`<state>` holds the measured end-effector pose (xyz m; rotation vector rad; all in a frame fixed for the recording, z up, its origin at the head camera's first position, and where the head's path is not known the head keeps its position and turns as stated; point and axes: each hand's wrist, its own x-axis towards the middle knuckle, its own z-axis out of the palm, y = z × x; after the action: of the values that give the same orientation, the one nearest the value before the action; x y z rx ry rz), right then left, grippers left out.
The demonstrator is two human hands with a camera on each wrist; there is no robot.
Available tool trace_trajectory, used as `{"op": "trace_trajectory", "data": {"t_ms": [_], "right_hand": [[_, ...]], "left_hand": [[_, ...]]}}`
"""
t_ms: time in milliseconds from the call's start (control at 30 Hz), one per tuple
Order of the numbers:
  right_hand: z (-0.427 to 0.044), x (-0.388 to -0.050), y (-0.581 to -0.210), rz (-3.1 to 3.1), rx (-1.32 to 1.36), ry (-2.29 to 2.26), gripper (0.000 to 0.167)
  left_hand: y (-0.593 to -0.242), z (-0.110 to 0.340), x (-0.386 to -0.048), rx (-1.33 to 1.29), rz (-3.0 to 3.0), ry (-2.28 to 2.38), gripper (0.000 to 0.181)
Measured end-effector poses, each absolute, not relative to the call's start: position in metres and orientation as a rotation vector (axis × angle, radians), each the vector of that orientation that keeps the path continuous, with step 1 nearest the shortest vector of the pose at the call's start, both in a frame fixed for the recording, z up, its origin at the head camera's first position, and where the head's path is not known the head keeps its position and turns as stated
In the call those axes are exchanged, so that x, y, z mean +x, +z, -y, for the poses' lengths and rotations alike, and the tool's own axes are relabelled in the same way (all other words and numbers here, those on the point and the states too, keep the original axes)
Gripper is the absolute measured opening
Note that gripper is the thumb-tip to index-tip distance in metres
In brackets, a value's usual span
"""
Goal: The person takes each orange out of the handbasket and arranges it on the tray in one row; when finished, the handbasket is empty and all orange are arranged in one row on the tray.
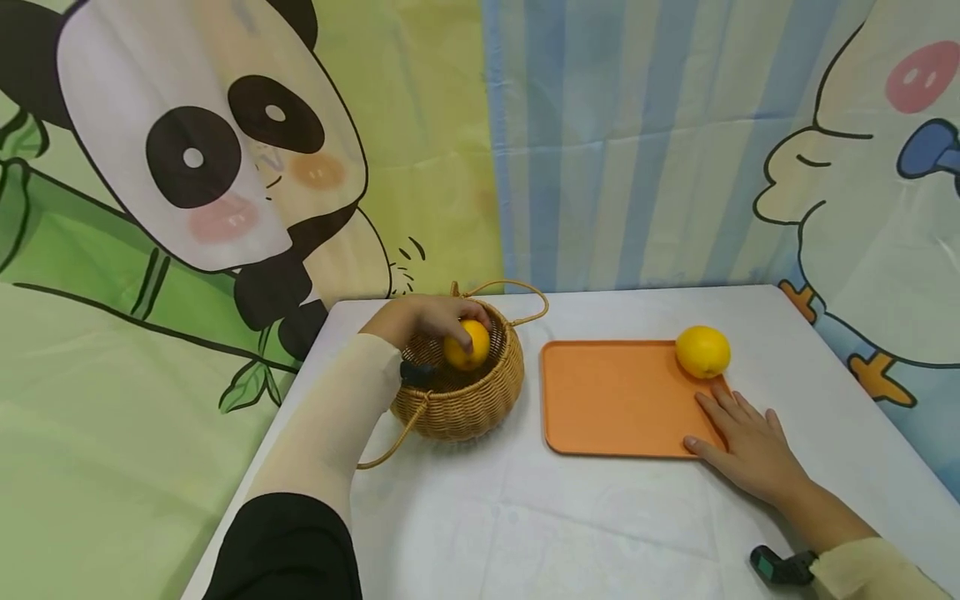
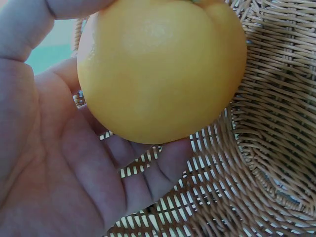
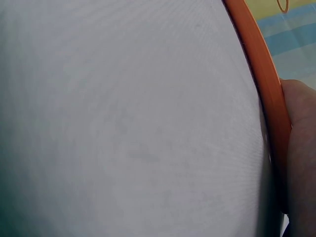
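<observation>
Inside the round wicker basket (image 1: 480, 410), my left hand (image 1: 438, 319) grips an orange (image 1: 467, 352) between thumb and fingers. The left wrist view shows the orange (image 2: 163, 74) up close, with woven basket wall (image 2: 276, 94) beyond it. On the right, my right hand (image 1: 753, 450) rests with extended fingers on the front right corner of a flat orange tray (image 1: 615, 400). A yellow lemon (image 1: 702, 352) lies at the tray's back right corner. In the right wrist view, only part of the hand shows against the tray's edge (image 3: 266, 84).
A white cloth covers the table (image 1: 585, 525). The basket's two thin loop handles (image 1: 543, 302) stick out behind and in front. A printed curtain (image 1: 600, 150) hangs right behind the table's far edge. Dark wrist devices (image 1: 780, 567) sit on both wrists.
</observation>
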<state>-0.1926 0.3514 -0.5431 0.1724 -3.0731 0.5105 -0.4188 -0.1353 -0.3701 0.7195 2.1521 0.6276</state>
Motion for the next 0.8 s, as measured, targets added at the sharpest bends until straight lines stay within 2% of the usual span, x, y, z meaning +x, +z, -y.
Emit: {"op": "trace_trajectory", "data": {"t_ms": [333, 800], "right_hand": [[-0.350, -0.194, -0.542, 3.072, 0.179, 0.508, 0.095], [-0.351, -0.194, -0.543, 3.066, 0.175, 0.506, 0.095]], "left_hand": [[-0.352, 0.138, -0.413, 0.630, -2.027, 0.710, 0.068], [-0.339, 0.140, -0.407, 0.758, -2.058, 0.925, 0.067]]}}
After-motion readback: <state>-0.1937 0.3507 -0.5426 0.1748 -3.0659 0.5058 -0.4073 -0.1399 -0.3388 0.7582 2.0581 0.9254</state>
